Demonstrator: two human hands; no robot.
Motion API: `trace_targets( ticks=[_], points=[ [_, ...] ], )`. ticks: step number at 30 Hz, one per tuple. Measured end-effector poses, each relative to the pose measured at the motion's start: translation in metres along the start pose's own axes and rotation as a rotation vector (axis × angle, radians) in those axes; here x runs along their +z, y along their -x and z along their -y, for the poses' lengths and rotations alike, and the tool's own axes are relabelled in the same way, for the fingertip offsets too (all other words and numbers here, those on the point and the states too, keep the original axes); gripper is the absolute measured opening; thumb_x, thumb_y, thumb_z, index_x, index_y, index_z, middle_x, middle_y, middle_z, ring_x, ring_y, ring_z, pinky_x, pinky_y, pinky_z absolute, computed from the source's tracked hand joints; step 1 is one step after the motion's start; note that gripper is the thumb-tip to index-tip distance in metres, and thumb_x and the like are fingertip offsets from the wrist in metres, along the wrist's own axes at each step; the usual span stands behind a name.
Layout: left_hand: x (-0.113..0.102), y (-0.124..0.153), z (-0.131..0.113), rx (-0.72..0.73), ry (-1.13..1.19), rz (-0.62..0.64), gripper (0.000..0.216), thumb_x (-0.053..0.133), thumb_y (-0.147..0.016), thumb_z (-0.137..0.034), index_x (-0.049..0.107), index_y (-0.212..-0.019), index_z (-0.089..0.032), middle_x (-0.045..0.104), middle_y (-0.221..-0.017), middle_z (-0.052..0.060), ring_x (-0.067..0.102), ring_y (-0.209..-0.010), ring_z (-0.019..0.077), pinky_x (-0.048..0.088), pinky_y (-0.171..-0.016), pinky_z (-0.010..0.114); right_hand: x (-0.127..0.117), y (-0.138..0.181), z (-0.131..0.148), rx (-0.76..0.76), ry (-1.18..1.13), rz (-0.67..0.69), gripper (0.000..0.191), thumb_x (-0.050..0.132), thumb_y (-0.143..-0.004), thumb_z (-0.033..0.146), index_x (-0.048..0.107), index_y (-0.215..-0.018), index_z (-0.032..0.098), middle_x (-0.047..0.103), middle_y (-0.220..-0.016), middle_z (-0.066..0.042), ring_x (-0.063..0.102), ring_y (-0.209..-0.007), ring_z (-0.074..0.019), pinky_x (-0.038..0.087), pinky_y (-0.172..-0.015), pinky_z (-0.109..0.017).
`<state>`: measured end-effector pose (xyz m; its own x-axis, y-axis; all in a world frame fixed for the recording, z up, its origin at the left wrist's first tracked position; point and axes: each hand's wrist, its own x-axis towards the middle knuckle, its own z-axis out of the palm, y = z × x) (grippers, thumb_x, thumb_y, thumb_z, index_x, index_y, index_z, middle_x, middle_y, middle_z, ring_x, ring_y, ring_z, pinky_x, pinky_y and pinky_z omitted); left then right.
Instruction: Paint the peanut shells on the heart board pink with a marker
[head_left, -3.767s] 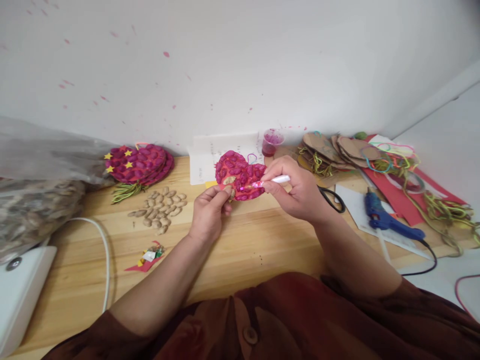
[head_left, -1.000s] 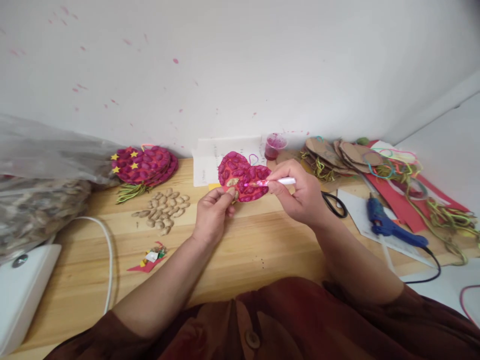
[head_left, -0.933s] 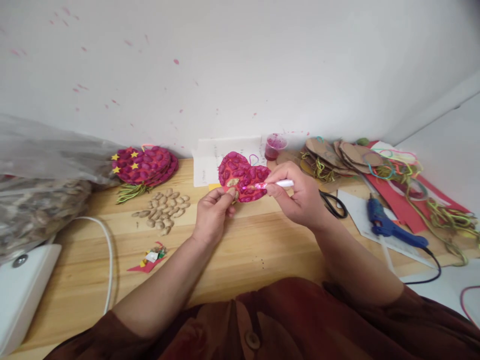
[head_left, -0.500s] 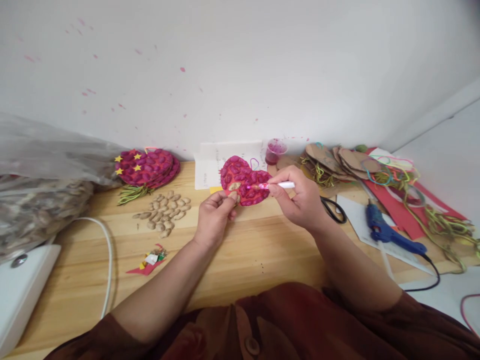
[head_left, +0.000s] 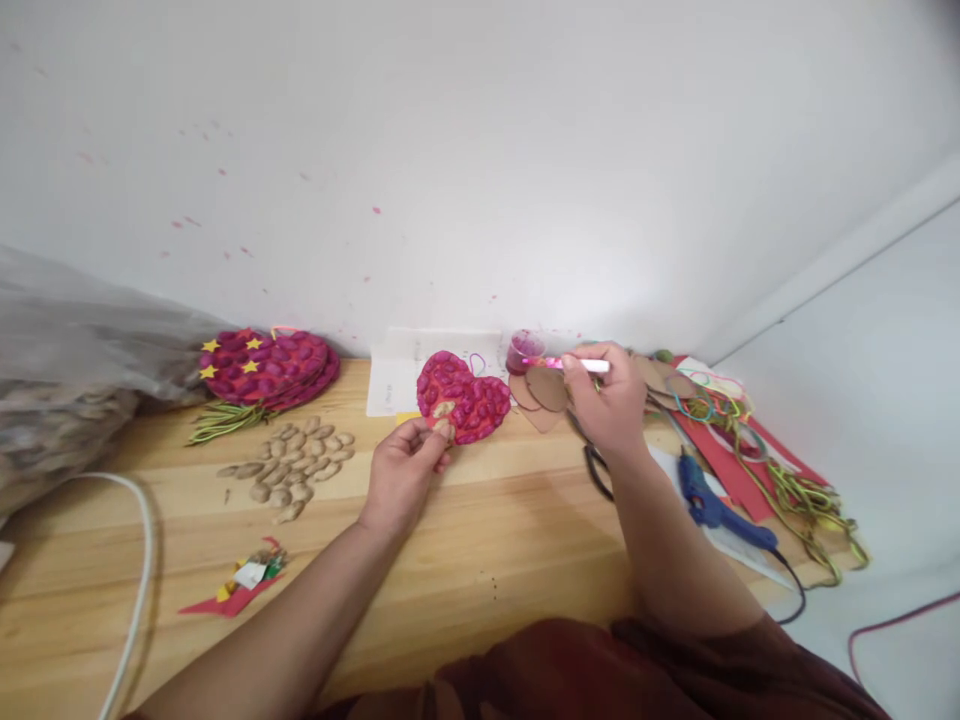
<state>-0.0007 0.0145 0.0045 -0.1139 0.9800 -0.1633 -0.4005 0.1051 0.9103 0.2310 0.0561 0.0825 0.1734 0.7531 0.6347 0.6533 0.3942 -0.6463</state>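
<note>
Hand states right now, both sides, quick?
Left hand: closed, pinching the lower edge of the peanut-covered heart.
Right hand: closed, holding a white-handled brush.

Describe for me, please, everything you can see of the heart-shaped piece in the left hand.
The heart-shaped piece has a red face crowded with bumpy, peanut-like shapes, mostly magenta; a pale one shows near the lower left edge, which the left hand pinches. A thin purple loop shows just above its notch. It faces the camera, tilted, left lobe higher, with white paper behind.
</note>
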Motion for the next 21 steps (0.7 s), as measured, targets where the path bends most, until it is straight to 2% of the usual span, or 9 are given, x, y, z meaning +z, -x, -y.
trace_targets(
  ticks=[4,8,10,12,17,21],
  points=[
    [0.001,-0.001,0.001,0.013,-0.025,0.012,0.040,0.089,-0.067,-0.046,0.068,-0.080,-0.015,0.060,-0.062,-0.003,0.051,-0.054,0.0078,0.040,-0.053,0.019,0.003,-0.041,-0.018,0.058,0.173,0.004,0.027,0.060,-0.091,0.049,0.066,-0.094,0.022,0.071,-0.084,-0.002,0.061,-0.070,-0.0181,0.047,-0.071,-0.032],
    [0.001,-0.001,0.002,0.020,-0.035,0.015,0.040,0.088,-0.068,-0.047,0.068,-0.079,-0.015,0.061,-0.061,-0.002,0.051,-0.053,0.0083,0.040,-0.053,0.020,0.021,-0.067,-0.026,0.142,0.444,0.218,0.025,0.053,-0.093,0.042,0.067,-0.100,0.023,0.074,-0.093,-0.007,0.064,-0.079,-0.0226,0.048,-0.080,-0.036],
    [0.000,-0.002,0.002,0.019,-0.031,0.022,0.039,0.088,-0.069,-0.046,0.068,-0.080,-0.015,0.062,-0.062,-0.002,0.051,-0.053,0.0081,0.040,-0.053,0.020,0.032,-0.072,-0.025,0.175,0.578,0.348,0.026,0.049,-0.095,0.039,0.067,-0.106,0.023,0.075,-0.097,-0.009,0.066,-0.087,-0.0255,0.048,-0.083,-0.038],
    [0.000,-0.002,0.003,0.017,-0.029,0.031,0.037,0.087,-0.070,-0.045,0.068,-0.079,-0.015,0.062,-0.061,-0.002,0.051,-0.052,0.0081,0.039,-0.053,0.020,0.043,-0.073,-0.024,0.183,0.644,0.414,0.027,0.050,-0.095,0.039,0.068,-0.108,0.023,0.075,-0.102,-0.012,0.067,-0.095,-0.0294,0.048,-0.087,-0.042],
    [0.001,-0.003,0.004,0.022,-0.022,0.030,0.037,0.088,-0.069,-0.045,0.067,-0.077,-0.016,0.061,-0.059,-0.003,0.051,-0.051,0.0082,0.038,-0.051,0.019,0.058,-0.071,-0.020,0.192,0.706,0.463,0.027,0.054,-0.094,0.042,0.071,-0.101,0.022,0.075,-0.106,-0.017,0.065,-0.109,-0.0368,0.045,-0.094,-0.051],
    [0.001,-0.003,0.003,0.020,-0.031,0.032,0.036,0.087,-0.070,-0.045,0.066,-0.076,-0.016,0.060,-0.059,-0.003,0.051,-0.050,0.0077,0.038,-0.051,0.019,0.054,-0.072,-0.017,0.189,0.726,0.439,0.030,0.053,-0.094,0.044,0.072,-0.102,0.022,0.075,-0.103,-0.017,0.064,-0.109,-0.0371,0.045,-0.094,-0.051]
  ],
)
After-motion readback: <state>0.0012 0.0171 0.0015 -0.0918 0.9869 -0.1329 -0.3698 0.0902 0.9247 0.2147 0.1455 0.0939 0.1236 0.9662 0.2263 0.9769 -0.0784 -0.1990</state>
